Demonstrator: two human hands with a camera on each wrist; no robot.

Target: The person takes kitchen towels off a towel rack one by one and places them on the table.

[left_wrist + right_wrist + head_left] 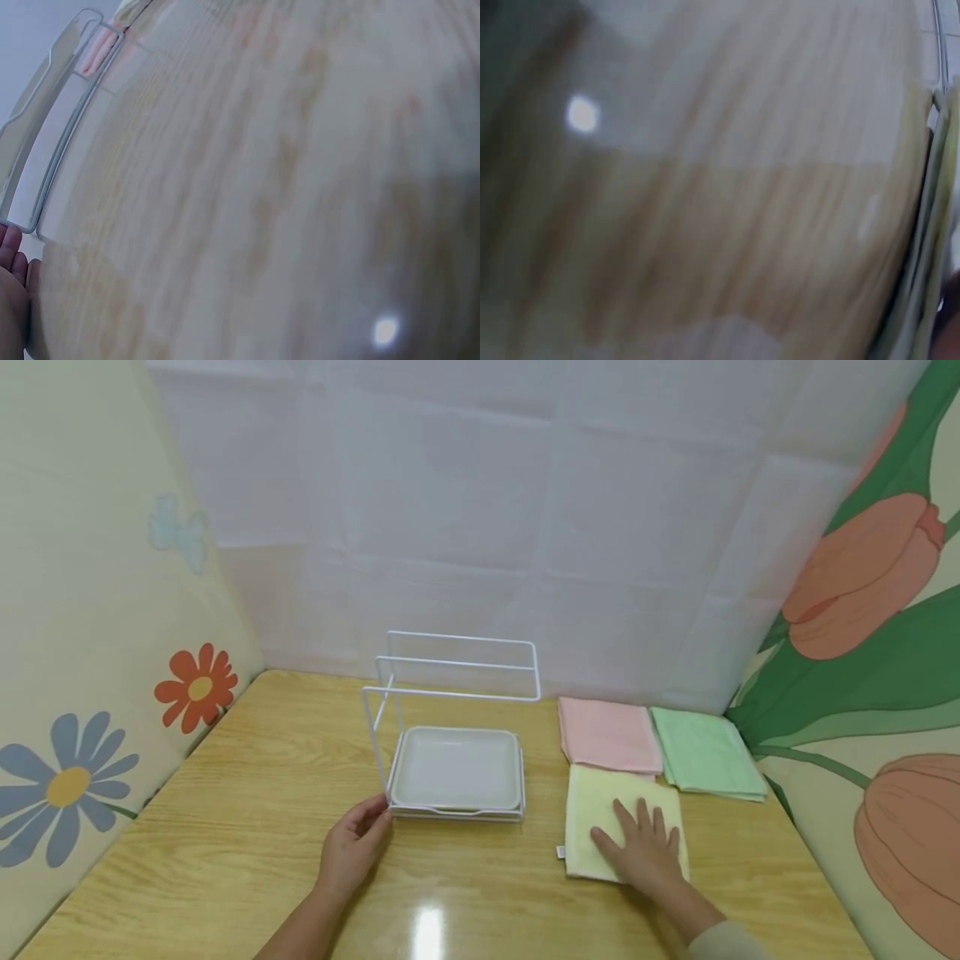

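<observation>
A white wire rack (pixel 457 695) stands mid-table in the head view, its upper frame reaching right above a shallow pale tray (pixel 457 768). With thumb and curled fingers, my left hand (pixel 352 847) holds the rack's front left corner. In the left wrist view, that hand's fingers (pixel 10 247) meet the rack's base (pixel 66 146). To the right lies a folded yellow towel (pixel 588 827) with a small white tag. My right hand (pixel 647 852) rests on it, palm down and fingers spread. The right wrist view catches only the towel's edge (pixel 930 225) and a dark sliver of hand.
Behind the yellow towel lie a folded pink towel (pixel 609 735) and, to its right, a folded green towel (pixel 708 753). The wood-grain table (pixel 247 810) meets a white cloth backdrop (pixel 465 510) at the back. Flower-painted panels flank both sides.
</observation>
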